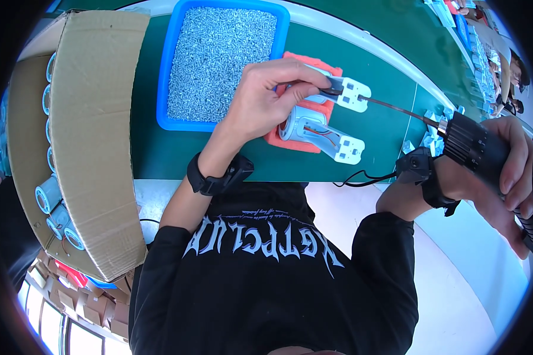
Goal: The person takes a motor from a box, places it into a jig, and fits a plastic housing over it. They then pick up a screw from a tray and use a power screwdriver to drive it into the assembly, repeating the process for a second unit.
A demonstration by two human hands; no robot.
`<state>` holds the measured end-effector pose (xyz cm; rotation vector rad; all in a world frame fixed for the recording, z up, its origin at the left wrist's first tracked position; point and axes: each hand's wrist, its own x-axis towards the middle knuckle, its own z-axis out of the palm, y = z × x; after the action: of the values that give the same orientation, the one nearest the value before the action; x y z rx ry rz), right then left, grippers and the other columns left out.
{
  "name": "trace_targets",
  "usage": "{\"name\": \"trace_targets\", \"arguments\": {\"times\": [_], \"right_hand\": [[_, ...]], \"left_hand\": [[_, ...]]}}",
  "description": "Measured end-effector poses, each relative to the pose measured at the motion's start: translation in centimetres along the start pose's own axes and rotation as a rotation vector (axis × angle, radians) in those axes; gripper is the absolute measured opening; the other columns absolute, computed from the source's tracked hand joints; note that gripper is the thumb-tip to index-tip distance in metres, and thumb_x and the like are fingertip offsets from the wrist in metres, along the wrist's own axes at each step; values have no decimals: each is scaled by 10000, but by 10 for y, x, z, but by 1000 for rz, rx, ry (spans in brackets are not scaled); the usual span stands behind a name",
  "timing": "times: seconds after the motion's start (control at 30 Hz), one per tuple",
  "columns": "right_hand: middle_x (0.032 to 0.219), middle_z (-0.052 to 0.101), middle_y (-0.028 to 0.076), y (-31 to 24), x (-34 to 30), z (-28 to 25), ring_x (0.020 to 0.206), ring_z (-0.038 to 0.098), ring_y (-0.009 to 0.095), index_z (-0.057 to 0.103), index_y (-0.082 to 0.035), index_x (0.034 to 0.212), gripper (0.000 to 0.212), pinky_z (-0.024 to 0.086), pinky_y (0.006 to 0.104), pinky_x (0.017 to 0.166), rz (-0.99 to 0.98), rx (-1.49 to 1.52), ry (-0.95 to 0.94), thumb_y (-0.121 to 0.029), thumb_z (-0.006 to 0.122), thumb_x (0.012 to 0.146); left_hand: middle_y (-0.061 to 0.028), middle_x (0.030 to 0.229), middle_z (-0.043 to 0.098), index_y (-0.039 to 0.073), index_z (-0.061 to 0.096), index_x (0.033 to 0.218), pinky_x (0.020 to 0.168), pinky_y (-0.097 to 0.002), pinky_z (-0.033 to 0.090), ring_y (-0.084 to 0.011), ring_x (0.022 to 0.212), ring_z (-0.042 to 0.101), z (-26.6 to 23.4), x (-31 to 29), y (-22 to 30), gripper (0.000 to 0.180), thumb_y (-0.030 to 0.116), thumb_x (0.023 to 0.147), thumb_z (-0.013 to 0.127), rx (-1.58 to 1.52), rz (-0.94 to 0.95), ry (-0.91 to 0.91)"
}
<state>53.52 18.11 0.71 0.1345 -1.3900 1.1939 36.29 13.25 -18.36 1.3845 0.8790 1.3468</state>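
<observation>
My left hand (pixel 271 94) is closed in a pinch over the farther of two pale housings. A small dark piece (pixel 334 90) shows at its fingertips, at the base of that housing's white end plate (pixel 354 94). My right hand (pixel 518 160) grips a black electric screwdriver (pixel 477 142), held sideways. Its long thin bit (pixel 400 110) reaches left, and the tip meets the edge of the white plate. Nearer to me lies a second pale housing (pixel 337 148) with thin coloured wires in its open channel. Both housings rest in an orange-red foam holder (pixel 273 139), partly covered by my left hand.
A blue tray (pixel 163 89) full of small metal screws stands on the green table (pixel 391 83), behind my left forearm. At left, a tall cardboard box (pixel 98 142) holds several cylindrical housings (pixel 48 194). Small pale parts (pixel 432 142) lie near the screwdriver. Other people are at far right.
</observation>
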Motion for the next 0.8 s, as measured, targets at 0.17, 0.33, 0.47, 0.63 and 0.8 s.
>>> {"name": "trace_targets", "arguments": {"times": [0.17,0.33,0.47,0.63,0.8], "right_hand": [[796,493,95,-7,-10,1,549,528,222,380,-88,1311,568,476,376,405,4,-717,312,-507,446,933],[784,530,55,2,-9,-25,584,561,182,442,-110,1131,603,473,329,455,80,102,-160,-597,549,791],[778,549,28,5,-22,-38,592,573,160,473,-115,1034,632,472,304,480,199,-44,-215,-650,593,719],[770,572,-6,10,-22,-38,603,588,133,512,-121,912,673,471,272,511,259,-104,-252,-715,648,628],[762,596,-40,13,-9,-29,614,603,106,551,-127,791,718,470,240,543,333,-167,-312,-781,704,538]], "left_hand": [[-97,914,716,27,710,929,745,-286,570,-191,833,699,4,0,4,208,-93,792,607,45,16,20],[-98,869,690,29,702,899,696,-309,551,-229,790,668,-2,0,6,164,-45,762,651,334,233,92],[-97,836,626,31,683,838,713,-352,516,-257,816,604,-27,-7,10,97,7,745,673,769,103,-19],[-87,820,546,31,651,770,779,-387,482,-262,884,545,-41,-18,12,22,44,757,664,967,-217,-225],[-87,806,545,31,646,763,744,-392,492,-258,871,558,-42,-18,9,9,29,759,653,966,-228,-222]]}}
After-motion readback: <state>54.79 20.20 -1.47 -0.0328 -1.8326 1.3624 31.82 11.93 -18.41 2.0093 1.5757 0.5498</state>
